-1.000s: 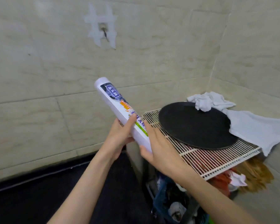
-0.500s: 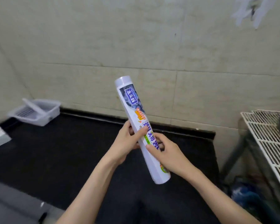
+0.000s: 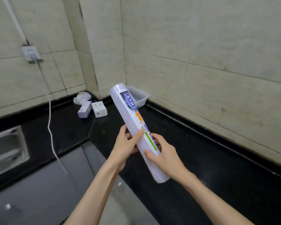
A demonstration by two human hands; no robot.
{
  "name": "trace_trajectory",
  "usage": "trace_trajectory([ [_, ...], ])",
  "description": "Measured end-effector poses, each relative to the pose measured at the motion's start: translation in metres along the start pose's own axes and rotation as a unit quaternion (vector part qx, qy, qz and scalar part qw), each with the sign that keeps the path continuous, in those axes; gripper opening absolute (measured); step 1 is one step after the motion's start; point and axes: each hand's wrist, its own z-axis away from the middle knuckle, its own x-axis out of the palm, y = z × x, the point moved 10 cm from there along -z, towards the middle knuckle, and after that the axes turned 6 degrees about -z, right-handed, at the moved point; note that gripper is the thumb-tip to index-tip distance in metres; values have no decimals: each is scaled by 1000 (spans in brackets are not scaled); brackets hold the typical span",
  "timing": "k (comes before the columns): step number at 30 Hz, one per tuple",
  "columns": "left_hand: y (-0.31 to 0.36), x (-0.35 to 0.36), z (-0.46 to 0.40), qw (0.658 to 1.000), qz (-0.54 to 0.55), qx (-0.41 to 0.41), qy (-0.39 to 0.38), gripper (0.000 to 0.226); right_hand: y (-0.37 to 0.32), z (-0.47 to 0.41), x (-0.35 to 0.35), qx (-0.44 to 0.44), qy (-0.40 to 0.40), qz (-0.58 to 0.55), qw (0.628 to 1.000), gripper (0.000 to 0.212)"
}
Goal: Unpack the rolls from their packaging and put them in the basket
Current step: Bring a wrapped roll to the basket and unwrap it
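Above the black counter [image 3: 201, 159], both hands [image 3: 167, 157] grip the roll pack [image 3: 133, 125].

A white roll package [image 3: 137, 132] printed with a blue-and-purple label, orange lettering and a green stripe stands out against a glossy black counter [image 3: 201, 156]. Behind it sit a translucent white mesh basket [image 3: 139, 96], two white boxes [image 3: 92, 108] and a white cord [image 3: 50, 127] on beige, faintly veined wall tiles [image 3: 201, 46].
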Motion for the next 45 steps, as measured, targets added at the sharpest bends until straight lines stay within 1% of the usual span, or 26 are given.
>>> trace_trajectory([
  [3,11,-72,-33,998,-33,30,-43,47,-11,-54,62,37,-85,-148,985,45],
  [6,16,-118,-61,997,-35,47,-56,52,-21,-94,101,69,-134,-238,960,37],
  [9,15,-147,-94,998,-25,50,-37,52,-27,-129,127,78,-161,-257,950,27],
  [12,10,-168,-131,999,-2,42,-25,55,-27,-168,146,77,-185,-232,952,25],
  [14,6,-178,-157,999,20,25,-22,55,-26,-198,153,72,-180,-220,956,31],
  [16,4,-186,-184,999,28,16,-23,48,-28,-230,155,44,-155,-216,963,42],
  [18,1,-194,-207,1000,16,7,-17,43,-31,-260,158,26,-127,-227,965,44],
  [20,-3,-203,-231,1000,11,-2,-10,43,-30,-290,162,28,-110,-243,963,43],
  [22,-8,-211,-253,1000,5,-21,-6,42,-26,-316,166,40,-106,-243,963,46],
  [25,-16,-224,-285,999,4,-44,6,42,-21,-354,175,54,-125,-238,962,50],
  [29,-27,-237,-324,998,14,-66,20,35,-9,-395,186,70,-133,-216,965,41],
  [33,-38,-253,-374,996,3,-90,7,34,11,-432,202,112,-128,-236,957,44],
  [36,-50,-266,-415,995,-7,-100,-14,33,25,-464,216,137,-123,-245,952,39],
  [39,-57,-278,-455,993,-11,-108,-52,34,39,-493,231,169,-100,-270,943,43],
  [40,-60,-282,-467,991,-10,-115,-63,33,44,-502,236,181,-98,-274,939,43],
  [42,-67,-287,-485,989,-12,-133,-70,22,53,-513,244,206,-95,-275,934,37],
  [44,-72,-290,-503,987,-24,-140,-69,9,64,-523,244,228,-75,-273,932,30],
  [45,-75,-289,-510,987,-29,-142,-73,6,70,-527,244,237,-63,-273,930,31],
])
